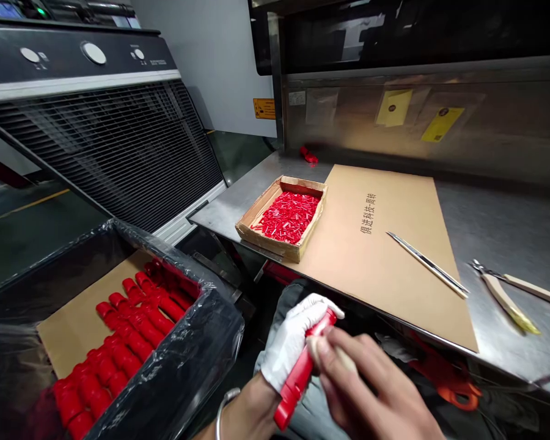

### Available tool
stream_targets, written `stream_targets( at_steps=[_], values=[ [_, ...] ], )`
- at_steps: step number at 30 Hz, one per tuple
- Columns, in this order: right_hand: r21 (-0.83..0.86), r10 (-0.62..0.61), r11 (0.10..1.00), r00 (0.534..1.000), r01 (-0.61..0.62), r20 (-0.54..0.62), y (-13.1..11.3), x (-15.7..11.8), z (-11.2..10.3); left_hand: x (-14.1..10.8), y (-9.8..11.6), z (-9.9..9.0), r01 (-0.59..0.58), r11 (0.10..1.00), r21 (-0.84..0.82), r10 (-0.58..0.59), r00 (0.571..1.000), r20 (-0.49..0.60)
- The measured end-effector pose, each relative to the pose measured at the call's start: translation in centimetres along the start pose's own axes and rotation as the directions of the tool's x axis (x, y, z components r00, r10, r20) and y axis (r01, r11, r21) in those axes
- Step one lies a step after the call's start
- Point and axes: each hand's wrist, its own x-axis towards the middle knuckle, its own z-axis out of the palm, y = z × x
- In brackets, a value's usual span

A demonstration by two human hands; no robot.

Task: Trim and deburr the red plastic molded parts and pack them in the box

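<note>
In my left hand (289,339), which wears a white glove, lies a long red plastic part (294,388), tilted, with its lower end toward me. The gloved fingers are wrapped round its upper half. My right hand (371,385) is closed against the part's near side, thumb and fingers pinched together and a little blurred. Something pale shows at its fingertips; whether it is a finger cover or a held item I cannot tell. Both hands are over my lap, in front of the metal table's edge.
Left stands a box lined with black plastic (174,360), holding rows of red parts (132,339) on cardboard. On the table (522,244) are a carton tray (275,247) of small red pieces, a cardboard sheet (371,275), tweezers (428,264), cutters (499,293) and a red scrap (308,155).
</note>
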Motion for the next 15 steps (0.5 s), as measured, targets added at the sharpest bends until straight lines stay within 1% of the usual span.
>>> stream_targets(
  at_steps=[1,2,4,5,8,9,10,12,13,15],
  values=[
    [-0.011,0.017,1.000,0.999,-0.017,-0.029,-0.06,0.00,0.07,-0.05,0.02,-0.02,-0.006,1.000,-0.001,0.006,1.000,-0.006],
    [-0.015,0.019,1.000,0.999,-0.020,-0.041,-0.13,0.02,0.13,-0.10,0.01,-0.06,0.019,1.000,-0.005,-0.019,1.000,0.010],
    [-0.009,-0.020,1.000,1.000,0.020,-0.017,-0.25,0.13,0.16,-0.13,-0.05,-0.17,0.105,0.994,-0.026,-0.103,0.993,0.063],
    [-0.001,-0.033,0.999,0.999,0.033,0.005,-0.27,0.20,0.13,-0.10,-0.10,-0.24,0.119,0.992,-0.037,-0.116,0.991,0.073],
    [-0.003,-0.009,1.000,1.000,0.009,-0.028,-0.21,0.31,0.04,0.17,-0.40,-0.51,0.045,0.996,-0.076,-0.044,0.999,0.012],
    [-0.013,-0.006,1.000,1.000,0.005,-0.028,-0.20,0.29,0.05,0.26,-0.53,-0.60,0.062,0.993,-0.101,-0.061,0.998,0.018],
    [-0.022,-0.011,1.000,1.000,0.011,-0.016,-0.21,0.24,0.08,0.33,-0.66,-0.70,0.118,0.984,-0.130,-0.112,0.992,0.057],
    [-0.033,-0.042,0.999,0.999,0.042,0.011,-0.29,0.11,0.19,0.36,-0.87,-0.82,0.264,0.946,-0.185,-0.239,0.959,0.151],
    [-0.028,-0.040,0.999,0.999,0.040,0.012,-0.32,0.08,0.24,0.34,-0.93,-0.83,0.301,0.930,-0.209,-0.272,0.949,0.156],
    [-0.019,-0.020,1.000,1.000,0.019,-0.021,-0.36,0.08,0.28,0.26,-0.96,-0.77,0.296,0.923,-0.246,-0.280,0.955,0.097]
  ],
)
